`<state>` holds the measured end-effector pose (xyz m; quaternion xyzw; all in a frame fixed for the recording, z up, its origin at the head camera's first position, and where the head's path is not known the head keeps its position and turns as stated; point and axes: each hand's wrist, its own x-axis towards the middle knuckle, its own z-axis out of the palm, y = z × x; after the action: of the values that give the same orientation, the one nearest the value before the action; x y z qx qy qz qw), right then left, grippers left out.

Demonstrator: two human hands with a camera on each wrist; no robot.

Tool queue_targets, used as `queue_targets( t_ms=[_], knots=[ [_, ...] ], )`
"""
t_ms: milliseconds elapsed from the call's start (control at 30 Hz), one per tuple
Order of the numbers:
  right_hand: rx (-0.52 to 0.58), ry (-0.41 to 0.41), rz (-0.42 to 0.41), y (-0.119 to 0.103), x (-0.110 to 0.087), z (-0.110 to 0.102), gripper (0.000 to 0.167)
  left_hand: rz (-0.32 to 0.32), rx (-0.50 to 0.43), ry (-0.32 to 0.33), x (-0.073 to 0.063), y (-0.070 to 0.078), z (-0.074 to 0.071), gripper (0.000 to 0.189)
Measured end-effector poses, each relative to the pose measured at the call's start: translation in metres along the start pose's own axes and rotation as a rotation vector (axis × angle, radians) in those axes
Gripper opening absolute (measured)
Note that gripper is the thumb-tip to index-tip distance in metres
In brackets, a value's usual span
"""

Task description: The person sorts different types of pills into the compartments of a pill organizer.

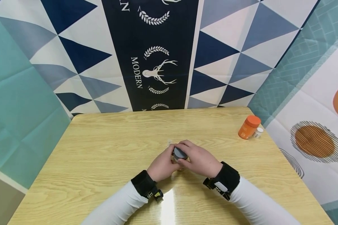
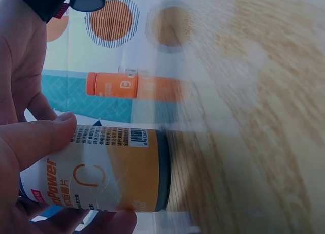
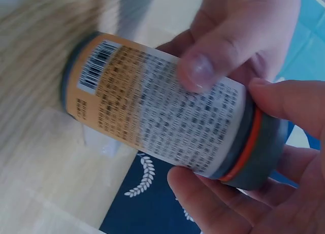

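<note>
Both hands are on one pill bottle (image 3: 157, 107) near the middle of the table. Its label is white and orange with a barcode and small print, and a grey lid (image 1: 179, 153) tops it, with an orange ring just below. My left hand (image 1: 161, 165) grips the bottle's body, thumb across the label in the left wrist view. From the other side, my right hand (image 1: 201, 159) holds the lid between thumb and fingers. The bottle's base is at or just above the wood; I cannot tell whether it touches.
At the table's right back edge stand an orange bottle (image 1: 245, 129) and a small white bottle (image 1: 258, 132). A small clear item (image 1: 169, 142) lies just behind the hands. Patterned cloths (image 1: 163, 62) hang behind the wooden table (image 1: 101, 140) and along its sides.
</note>
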<state>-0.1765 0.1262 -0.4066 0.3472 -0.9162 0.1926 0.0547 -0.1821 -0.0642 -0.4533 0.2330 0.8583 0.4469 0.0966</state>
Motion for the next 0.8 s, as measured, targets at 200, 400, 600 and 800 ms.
queue_targets(
  t_ms=[200, 400, 600, 800],
  knots=[
    [0.026, 0.018, 0.040, 0.000, -0.001, 0.002, 0.056, 0.012, 0.029, -0.027, 0.000, 0.002, 0.000, 0.062],
    [0.021, 0.021, 0.107, 0.009, -0.011, -0.007, 0.057, 0.037, 0.199, -0.037, -0.007, 0.004, -0.005, 0.075],
    [-0.028, 0.048, 0.194, 0.046, -0.025, -0.023, 0.056, 0.077, 0.438, 0.038, -0.015, 0.000, -0.023, 0.083],
    [-0.166, 0.064, 0.237, 0.091, -0.040, -0.048, 0.055, 0.103, 0.679, 0.129, -0.023, -0.011, -0.041, 0.091]
  ],
)
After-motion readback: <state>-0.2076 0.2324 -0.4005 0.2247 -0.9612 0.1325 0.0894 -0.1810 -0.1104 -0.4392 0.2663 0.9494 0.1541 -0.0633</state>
